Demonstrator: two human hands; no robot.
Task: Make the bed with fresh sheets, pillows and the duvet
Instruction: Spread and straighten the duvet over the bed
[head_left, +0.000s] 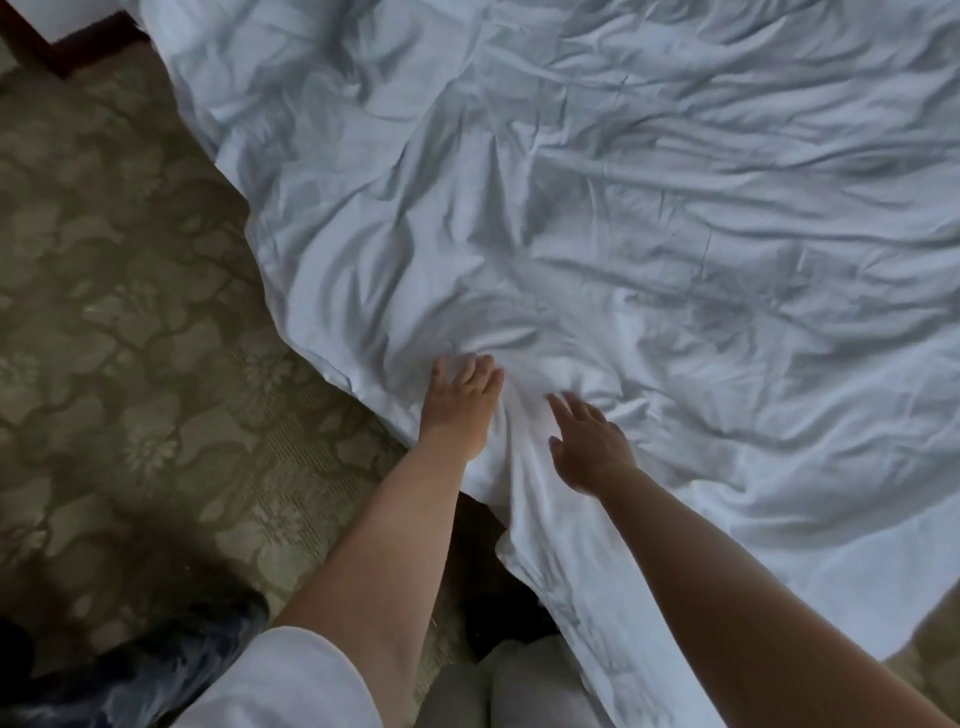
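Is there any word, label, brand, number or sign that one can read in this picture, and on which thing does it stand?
None: no readable text shows in this view.
The white sheet is plain, with no visible tag or print.
The carpet bears only a flower pattern.
The left hand and the right hand carry no writing.

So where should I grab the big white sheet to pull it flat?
Probably grab the sheet at its corner flap, which hangs off the bed's near corner toward the carpet. Come from below, at the near side, and pinch the loose edge. It dangles free there, while the middle lies spread and wrinkled. The left hand and right hand rest just above it.
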